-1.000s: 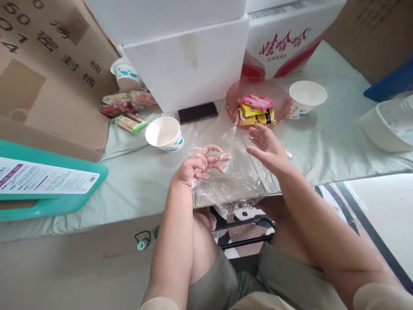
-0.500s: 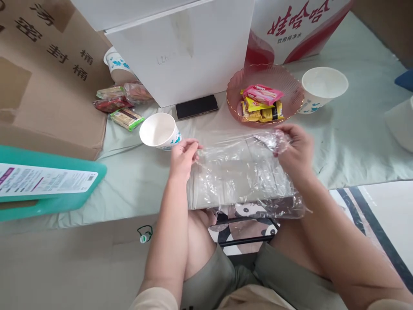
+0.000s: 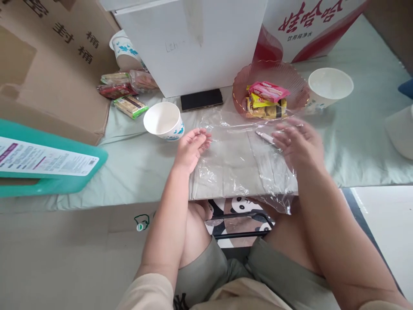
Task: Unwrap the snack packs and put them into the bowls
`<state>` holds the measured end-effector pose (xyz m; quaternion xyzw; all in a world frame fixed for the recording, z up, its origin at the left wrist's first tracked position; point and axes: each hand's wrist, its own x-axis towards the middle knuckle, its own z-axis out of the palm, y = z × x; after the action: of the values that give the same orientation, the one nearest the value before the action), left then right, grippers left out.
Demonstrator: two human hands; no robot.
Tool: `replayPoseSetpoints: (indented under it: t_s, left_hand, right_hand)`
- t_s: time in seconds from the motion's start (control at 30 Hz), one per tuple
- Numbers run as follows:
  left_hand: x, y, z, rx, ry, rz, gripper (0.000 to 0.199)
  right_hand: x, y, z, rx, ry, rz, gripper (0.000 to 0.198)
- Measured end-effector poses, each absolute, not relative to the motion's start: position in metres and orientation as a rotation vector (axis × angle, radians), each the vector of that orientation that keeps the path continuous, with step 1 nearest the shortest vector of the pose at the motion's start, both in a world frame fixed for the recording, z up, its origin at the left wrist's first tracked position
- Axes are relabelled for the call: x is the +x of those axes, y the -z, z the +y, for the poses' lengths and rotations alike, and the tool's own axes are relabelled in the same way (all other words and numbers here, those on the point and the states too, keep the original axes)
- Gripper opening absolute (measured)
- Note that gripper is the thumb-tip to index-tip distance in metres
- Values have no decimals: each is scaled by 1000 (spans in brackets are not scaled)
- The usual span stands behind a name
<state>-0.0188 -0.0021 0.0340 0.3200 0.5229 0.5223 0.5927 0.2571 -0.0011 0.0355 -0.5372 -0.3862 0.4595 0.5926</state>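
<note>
A clear plastic bag lies spread on the cloth-covered table, its lower right corner hanging over the front edge. At the bag's left side, my left hand has loosely bent, parted fingers beside the film. My right hand, slightly blurred, is over the bag's right side with its fingers spread. A slim whitish object lies by the right fingertips; its kind is unclear. Just beyond my left hand stands a white paper cup with blue leaf prints. Past the bag is a pink ribbed bowl with wrapped snacks.
A black phone lies before a white box. Another paper cup stands right of the bowl. At left are packaged snacks, a cardboard box and a teal jug. A red-and-white carton stands behind.
Both hands have loosened, and the right fingers have spread from the bunched film. The bag now lies flatter and extends farther toward the phone and bowl. The camera view has shifted slightly.
</note>
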Motion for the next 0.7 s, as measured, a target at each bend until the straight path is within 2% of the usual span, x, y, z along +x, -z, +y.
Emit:
replayPoseSetpoints:
  t_s: [0.1,0.2,0.3,0.4,0.47,0.53,0.6,0.63,0.7]
  left_hand:
    - [-20,-36,-7,806,-1067,1225,18]
    - [-24,-43,-13,822,-1131,1240,25]
    - [-32,-52,-23,817,-1174,1207,46]
    - [-39,-59,-38,855,-1161,1253,68]
    - [-40,-61,-49,896,-1250,1282,69]
    - [-39,-64,-60,971,-1355,1256,58]
    - [-37,-67,-69,1089,-1359,1211,45]
    - [-36,-70,-73,1151,-1335,1213,40]
    - [-34,-73,-79,1241,-1308,1286,32]
  right_hand:
    - [255,-34,-9,-1382,-1256,-994,36]
    - [255,-38,-16,-1432,-1323,-928,41]
    - [257,-46,-23,-1400,-1369,-987,55]
    - [261,-54,-33,-1326,-1230,-956,72]
    - [265,-59,-41,-1277,-1148,-935,79]
    - [270,-64,-52,-1214,-1115,-997,85]
    - [275,-70,-62,-1148,-1118,-1141,81]
    - [278,-72,-66,-1127,-1113,-1217,73]
    - [282,-76,-74,-1131,-1064,-1336,41]
